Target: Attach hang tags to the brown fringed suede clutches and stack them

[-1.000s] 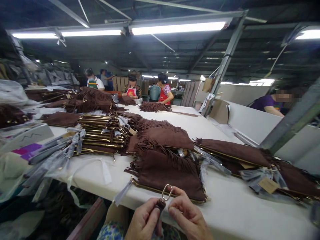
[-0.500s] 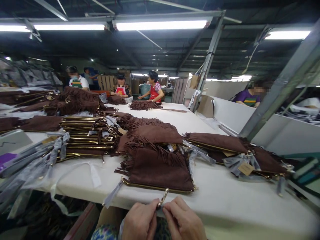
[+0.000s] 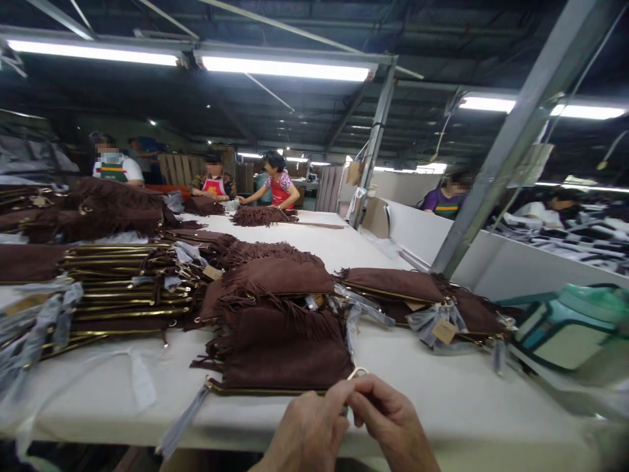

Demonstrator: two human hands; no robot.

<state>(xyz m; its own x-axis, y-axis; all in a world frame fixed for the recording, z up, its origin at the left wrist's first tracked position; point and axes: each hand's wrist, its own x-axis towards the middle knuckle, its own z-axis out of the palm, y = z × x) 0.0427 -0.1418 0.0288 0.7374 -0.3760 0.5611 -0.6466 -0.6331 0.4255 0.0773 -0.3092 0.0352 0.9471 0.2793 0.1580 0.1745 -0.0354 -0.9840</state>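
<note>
My left hand (image 3: 310, 429) and my right hand (image 3: 390, 416) meet at the table's front edge, both with fingers pinched closed. A small gold-coloured metal loop (image 3: 358, 372) sticks up from between their fingertips; the rest of that piece is hidden by the fingers. Just beyond lies a dark brown fringed bag (image 3: 287, 347), its gold zipper edge towards me. From its left corner hangs a tassel wrapped in clear plastic (image 3: 184, 419).
Brown bags with gold zippers (image 3: 130, 282) are stacked at left. More tagged bags (image 3: 398, 285) lie right of centre on the white table (image 3: 442, 387). A green-and-white container (image 3: 565, 328) and a slanted metal post (image 3: 496, 151) stand at right. Several co-workers sit or stand farther back.
My view has turned to the right. Both hands have come closer together and now hide most of the gold metal piece. A co-worker in a red apron has stretched an arm out to the left.
</note>
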